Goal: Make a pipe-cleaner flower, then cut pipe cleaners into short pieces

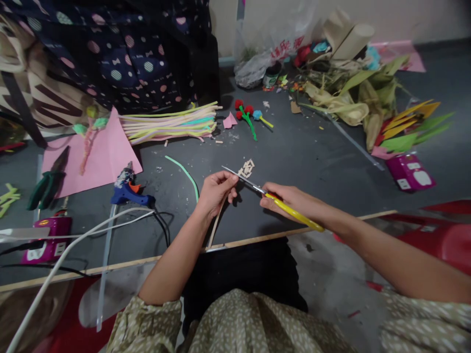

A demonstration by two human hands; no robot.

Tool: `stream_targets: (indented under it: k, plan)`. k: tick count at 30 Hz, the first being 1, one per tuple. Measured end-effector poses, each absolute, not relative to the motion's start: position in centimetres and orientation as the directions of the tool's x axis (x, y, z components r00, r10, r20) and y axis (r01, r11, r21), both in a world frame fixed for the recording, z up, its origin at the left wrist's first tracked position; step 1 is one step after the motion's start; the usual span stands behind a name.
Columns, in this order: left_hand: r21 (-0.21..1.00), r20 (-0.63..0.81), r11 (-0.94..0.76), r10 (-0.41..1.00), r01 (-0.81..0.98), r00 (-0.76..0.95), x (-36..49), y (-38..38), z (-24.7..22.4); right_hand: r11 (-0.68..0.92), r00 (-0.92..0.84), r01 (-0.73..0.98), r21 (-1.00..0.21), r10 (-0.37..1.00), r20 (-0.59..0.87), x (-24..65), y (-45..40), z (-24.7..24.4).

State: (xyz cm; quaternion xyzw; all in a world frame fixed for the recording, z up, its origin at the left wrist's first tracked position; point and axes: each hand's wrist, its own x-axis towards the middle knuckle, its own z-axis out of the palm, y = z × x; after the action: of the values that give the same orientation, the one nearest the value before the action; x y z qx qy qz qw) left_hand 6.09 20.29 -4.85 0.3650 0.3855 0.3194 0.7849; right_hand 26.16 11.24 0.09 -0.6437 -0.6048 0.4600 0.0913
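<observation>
My left hand (218, 192) is closed, with thumb and fingers pinched on a thin beige strip (216, 225) that hangs down toward the table edge. In my right hand (289, 195) are yellow-handled scissors (300, 217). Their blades point left and lie close by my left fingertips; whether they touch the strip cannot be made out. Just beyond the blades lies a small heap of short beige pieces (247, 168). A curved light-green stem (186, 172) rests on the table beside my left hand.
Left are a blue glue gun (128, 189), green-handled pliers (49, 181), pink paper (101, 147) and a white cable (69, 252). Behind lie fuzzy stems (169, 122) and a red-and-green pipe-cleaner flower (247, 115). Dried husks (356, 98) and a purple box (410, 172) are right.
</observation>
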Motion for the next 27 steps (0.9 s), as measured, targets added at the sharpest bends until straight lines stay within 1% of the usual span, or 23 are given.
stream_targets:
  k: [9,18,27]
  plan:
    - [0.818,-0.386,0.535,0.782,-0.211,0.490,6.14,20.42,-4.86,-0.271,-0.130,0.709,-0.651,0.858,-0.498,26.13,11.35,-0.04]
    - [0.802,-0.405,0.564,0.755,-0.196,0.516,5.99,20.33,-4.66,-0.268,-0.116,0.691,-0.671,0.875,-0.469,26.40,11.24,-0.34]
    - [0.817,-0.393,0.543,0.772,-0.197,0.499,6.19,20.44,-4.64,-0.269,-0.126,0.695,-0.667,0.868,-0.481,26.45,11.34,-0.47]
